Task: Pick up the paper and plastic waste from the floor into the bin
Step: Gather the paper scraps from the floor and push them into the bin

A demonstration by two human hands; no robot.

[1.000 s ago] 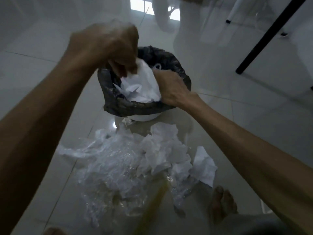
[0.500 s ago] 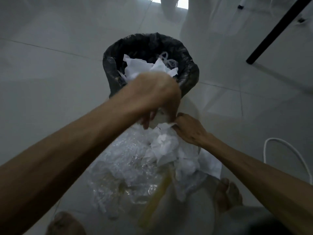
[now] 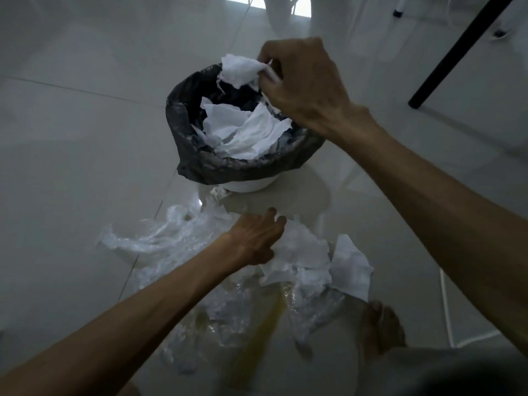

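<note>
A white bin with a black liner (image 3: 200,164) stands on the floor and holds crumpled white paper (image 3: 245,132). My right hand (image 3: 303,81) hovers over the bin's far rim, shut on a crumpled white paper piece (image 3: 240,71). Below the bin lies a pile of white paper scraps (image 3: 308,258) and clear plastic film (image 3: 160,241). My left hand (image 3: 254,241) rests on that pile, fingers curled over the edge of a paper sheet; whether it grips the sheet is unclear.
White tiled floor (image 3: 71,152) spreads all around. A black furniture leg (image 3: 457,52) slants at the upper right. A white cable (image 3: 448,310) loops at the right. My bare foot (image 3: 383,327) stands beside the pile, near a yellow streak (image 3: 257,335).
My right hand has risen from the pile to above the bin with a paper piece. My left hand has dropped down onto the pile on the floor.
</note>
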